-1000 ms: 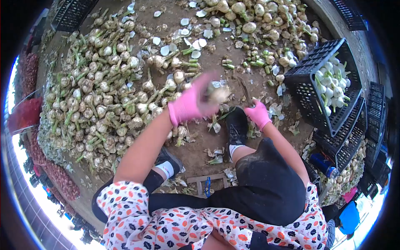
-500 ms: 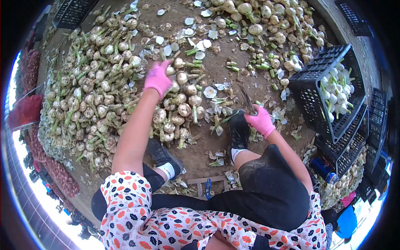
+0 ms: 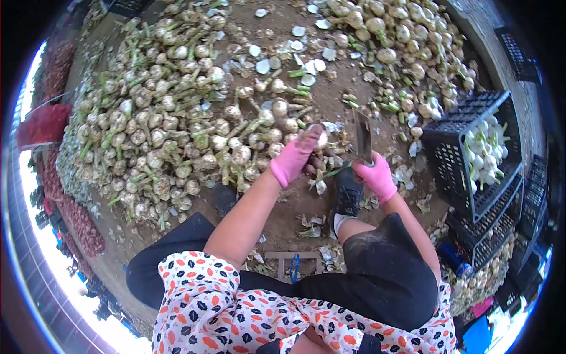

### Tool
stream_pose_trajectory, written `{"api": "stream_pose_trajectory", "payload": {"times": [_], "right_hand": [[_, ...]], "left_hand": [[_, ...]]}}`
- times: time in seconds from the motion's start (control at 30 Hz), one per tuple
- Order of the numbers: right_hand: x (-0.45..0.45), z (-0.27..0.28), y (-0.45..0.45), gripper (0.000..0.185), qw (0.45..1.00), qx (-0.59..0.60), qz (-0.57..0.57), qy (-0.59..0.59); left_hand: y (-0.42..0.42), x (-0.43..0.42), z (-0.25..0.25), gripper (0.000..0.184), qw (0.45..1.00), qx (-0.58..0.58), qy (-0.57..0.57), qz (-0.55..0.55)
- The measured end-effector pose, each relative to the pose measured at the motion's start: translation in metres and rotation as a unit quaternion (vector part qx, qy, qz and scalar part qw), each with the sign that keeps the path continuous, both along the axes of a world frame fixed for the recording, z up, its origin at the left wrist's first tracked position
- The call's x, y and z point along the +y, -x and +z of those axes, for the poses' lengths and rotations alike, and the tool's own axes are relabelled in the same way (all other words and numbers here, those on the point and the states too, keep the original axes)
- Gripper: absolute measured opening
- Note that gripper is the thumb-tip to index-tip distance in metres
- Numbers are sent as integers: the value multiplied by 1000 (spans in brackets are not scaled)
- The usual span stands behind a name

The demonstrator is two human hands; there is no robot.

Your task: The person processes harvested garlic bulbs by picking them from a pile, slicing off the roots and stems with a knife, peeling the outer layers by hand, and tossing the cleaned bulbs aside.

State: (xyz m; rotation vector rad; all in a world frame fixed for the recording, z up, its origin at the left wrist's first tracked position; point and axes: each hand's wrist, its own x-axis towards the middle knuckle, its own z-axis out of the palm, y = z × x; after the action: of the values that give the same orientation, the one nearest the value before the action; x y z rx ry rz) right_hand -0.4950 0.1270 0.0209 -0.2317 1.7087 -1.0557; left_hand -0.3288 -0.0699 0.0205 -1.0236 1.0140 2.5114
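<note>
My left hand, in a pink glove with dirty fingertips, is closed around a pale garlic bulb, partly hidden by the fingers. To its right, my right hand, also gloved in pink, grips a knife whose broad dark blade points away from me. The blade and the bulb are apart. Beyond and left of my left hand lies a large heap of garlic bulbs with stems. Cut stem pieces and peeled skins are scattered on the dirt beyond the knife.
A tilted black crate at the right holds cleaned white bulbs. More black crates and a blue can are below it. Another garlic pile lies at the upper right. My shoe is beneath the knife hand.
My left hand has moved right from the heap towards the knife and now holds a bulb. The knife has turned more upright in my right hand. The view has shifted slightly.
</note>
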Motion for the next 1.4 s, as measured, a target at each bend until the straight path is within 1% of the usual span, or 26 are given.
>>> {"api": "stream_pose_trajectory", "payload": {"times": [0.03,0.07,0.1,0.17,0.2,0.27,0.3,0.37,0.43,0.53,0.7,0.8,0.83,0.9,0.93,1.0,1.03,1.07,1.1,1.13,1.17,1.23,1.3,1.33,1.37,1.4], "right_hand": [[1,1,3,18,1000,4,-6,-7],[-1,3,4,18,999,42,6,6],[-4,7,3,19,997,79,20,19],[-9,17,6,18,997,75,30,7],[-12,20,7,18,976,187,109,4],[-22,40,7,21,908,335,253,-15],[-24,47,4,21,908,335,252,-18],[-26,57,0,27,831,451,320,65],[-30,69,-3,30,820,459,327,98],[-33,81,-7,38,780,459,411,112],[-29,68,-8,35,780,476,391,109],[-23,35,-2,26,798,503,324,70],[-11,-9,34,25,838,462,221,-191],[8,-8,52,26,844,440,214,-221],[14,-15,44,27,858,427,204,-200],[13,-14,41,28,885,408,175,-137],[12,-12,33,29,903,388,156,-97],[9,-10,30,29,920,347,165,-77],[8,-8,25,29,922,342,163,-79],[9,-3,19,27,962,236,132,-38],[3,9,17,26,986,132,99,7],[-9,32,9,22,980,151,102,81],[-19,44,0,17,876,380,216,204],[-19,31,1,18,907,323,250,107],[-6,8,-2,18,906,325,251,108],[9,-23,-1,30,950,255,179,-28]], "left_hand": [[5,-1,22,59,1000,7,8,-16],[1,2,-1,58,977,70,-196,37],[4,4,-6,56,907,126,-391,90],[4,22,5,45,989,32,-93,113],[1,25,1,41,990,63,105,65],[3,23,9,39,902,55,422,-73],[-2,23,-9,39,903,57,420,-74],[-17,31,-63,43,930,96,352,-48],[-20,41,-95,45,949,88,303,0],[8,24,48,42,899,-10,403,-172],[12,22,52,46,884,-49,416,-207],[18,16,54,44,579,274,707,-301],[-10,23,28,48,850,196,448,-198],[-7,22,45,44,937,91,288,-173],[-10,21,47,44,936,90,288,-180],[-3,19,46,33,990,81,78,-86],[2,18,46,30,996,76,6,-54],[6,18,52,29,938,197,269,-99],[8,18,55,29,797,299,507,-137],[6,8,46,28,684,324,599,-260],[5,8,47,28,684,325,599,-260],[6,6,55,20,661,298,614,-312],[6,13,62,16,686,309,587,-299],[3,18,66,16,779,288,483,-278],[2,21,70,16,855,263,373,-247],[-2,16,68,19,787,216,446,-368]]}}
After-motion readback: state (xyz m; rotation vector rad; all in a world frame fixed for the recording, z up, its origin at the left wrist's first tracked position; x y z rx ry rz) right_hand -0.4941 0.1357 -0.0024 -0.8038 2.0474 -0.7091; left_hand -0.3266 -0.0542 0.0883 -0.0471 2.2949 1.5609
